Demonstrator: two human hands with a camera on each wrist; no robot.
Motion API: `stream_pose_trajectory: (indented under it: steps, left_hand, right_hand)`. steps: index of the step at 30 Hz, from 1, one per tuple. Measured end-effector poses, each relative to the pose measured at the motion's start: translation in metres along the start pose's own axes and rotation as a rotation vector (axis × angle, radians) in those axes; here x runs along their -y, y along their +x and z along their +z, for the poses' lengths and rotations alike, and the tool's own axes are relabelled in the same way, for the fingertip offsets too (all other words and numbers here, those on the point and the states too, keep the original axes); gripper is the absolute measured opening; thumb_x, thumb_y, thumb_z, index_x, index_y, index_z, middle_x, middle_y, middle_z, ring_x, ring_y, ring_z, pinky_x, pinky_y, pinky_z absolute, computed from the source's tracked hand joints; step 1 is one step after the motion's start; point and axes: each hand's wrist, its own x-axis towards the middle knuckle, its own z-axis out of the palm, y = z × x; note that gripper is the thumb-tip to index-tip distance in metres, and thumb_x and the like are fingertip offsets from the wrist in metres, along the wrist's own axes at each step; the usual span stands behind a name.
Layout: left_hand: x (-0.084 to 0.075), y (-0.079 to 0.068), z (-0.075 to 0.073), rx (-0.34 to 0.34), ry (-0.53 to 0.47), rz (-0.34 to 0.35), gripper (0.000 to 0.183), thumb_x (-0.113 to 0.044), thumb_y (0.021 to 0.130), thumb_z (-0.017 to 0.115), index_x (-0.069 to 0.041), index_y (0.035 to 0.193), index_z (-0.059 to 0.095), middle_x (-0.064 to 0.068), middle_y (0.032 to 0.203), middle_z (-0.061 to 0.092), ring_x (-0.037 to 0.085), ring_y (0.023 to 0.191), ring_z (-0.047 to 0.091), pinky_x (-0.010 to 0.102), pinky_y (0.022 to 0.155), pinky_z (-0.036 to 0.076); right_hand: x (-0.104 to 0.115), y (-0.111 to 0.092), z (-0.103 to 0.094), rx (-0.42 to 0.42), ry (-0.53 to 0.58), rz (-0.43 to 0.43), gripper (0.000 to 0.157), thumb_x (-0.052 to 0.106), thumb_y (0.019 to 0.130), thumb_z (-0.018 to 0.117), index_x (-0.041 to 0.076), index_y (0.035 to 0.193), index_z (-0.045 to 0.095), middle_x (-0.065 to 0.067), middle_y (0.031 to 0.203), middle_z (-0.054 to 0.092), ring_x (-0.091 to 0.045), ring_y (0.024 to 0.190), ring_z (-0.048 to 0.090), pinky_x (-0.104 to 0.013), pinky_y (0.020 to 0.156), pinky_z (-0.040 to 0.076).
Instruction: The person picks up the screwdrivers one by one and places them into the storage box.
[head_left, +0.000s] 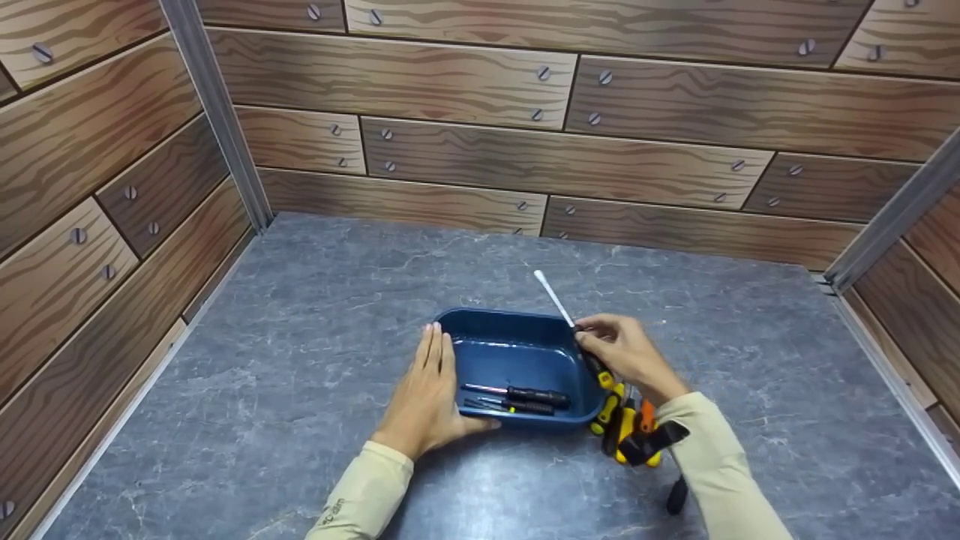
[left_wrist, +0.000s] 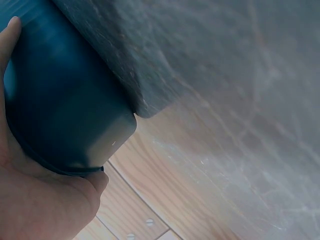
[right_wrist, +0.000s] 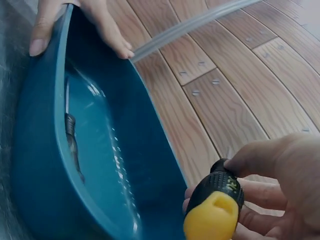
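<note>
My left hand (head_left: 422, 405) rests against the left end of a blue plastic tub (head_left: 502, 324). Its fingers lie straight along the left rim, and the thumb stretches over the front edge. Above the tub's right end, my right hand (head_left: 622, 349) pinches a screwdriver (head_left: 598, 369) by its black and yellow handle. The pale shaft points up and away to the left. From the right wrist view, the yellow butt (right_wrist: 212, 217) of that handle faces the camera. Inside the tub, along the front wall, lie dark-handled screwdrivers (head_left: 538, 395) with their shafts to the left.
Several yellow, black and orange tool handles (head_left: 607, 411) lie bunched beside the tub's right end, partly hidden by the right wrist and its black strap (head_left: 654, 442). A black handle (head_left: 677, 496) lies nearer. Wood-patterned walls (head_left: 465, 82) enclose the grey marbled table (head_left: 322, 300).
</note>
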Motion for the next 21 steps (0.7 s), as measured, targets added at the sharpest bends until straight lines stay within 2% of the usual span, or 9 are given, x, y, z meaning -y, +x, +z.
stream_pose_trajectory:
  steps: [4,10,13,16,21]
  left_hand:
    - [-0.001,0.000,0.000,0.009,-0.011,-0.004,0.138,-0.081,0.065,0.073,0.018,0.150,0.027,0.037,0.158,0.022,0.046,0.150,0.019,0.048,0.120,0.025]
    - [-0.001,0.001,-0.001,0.028,-0.011,-0.019,0.139,-0.083,0.066,0.071,0.017,0.152,0.025,0.035,0.160,0.019,0.045,0.151,0.017,0.047,0.121,0.025]
    - [-0.001,0.001,-0.001,0.026,-0.005,-0.015,0.139,-0.083,0.066,0.070,0.016,0.152,0.025,0.035,0.160,0.020,0.044,0.151,0.017,0.047,0.120,0.025]
    - [0.000,0.001,-0.001,-0.005,0.000,0.005,0.137,-0.082,0.066,0.071,0.017,0.150,0.027,0.036,0.158,0.023,0.046,0.149,0.020,0.047,0.119,0.029]
    - [0.000,0.000,-0.001,-0.038,0.006,0.023,0.135,-0.080,0.066,0.073,0.018,0.149,0.030,0.037,0.156,0.027,0.047,0.148,0.024,0.047,0.117,0.032]
  right_hand:
    - [-0.001,0.003,0.012,0.052,-0.009,-0.042,0.031,0.002,0.095,0.064,-0.015,0.121,0.063,-0.024,0.105,0.070,-0.014,0.083,0.064,-0.020,0.072,0.052]
    - [-0.002,0.006,0.030,0.084,-0.068,-0.073,0.024,0.000,0.093,0.065,-0.011,0.115,0.067,-0.019,0.102,0.072,-0.024,0.087,0.069,-0.024,0.074,0.054]
    - [-0.005,0.008,0.037,0.088,-0.144,-0.154,0.019,-0.001,0.091,0.067,-0.010,0.108,0.070,-0.018,0.098,0.074,-0.029,0.088,0.071,-0.033,0.078,0.057]
    - [-0.008,0.009,0.044,0.101,-0.233,-0.242,0.016,-0.002,0.089,0.069,-0.008,0.103,0.073,-0.015,0.094,0.075,-0.028,0.086,0.071,-0.040,0.080,0.058]
    - [-0.012,0.009,0.052,0.159,-0.350,-0.315,0.017,-0.001,0.089,0.070,-0.003,0.104,0.075,-0.009,0.093,0.075,-0.021,0.085,0.070,-0.040,0.078,0.058]
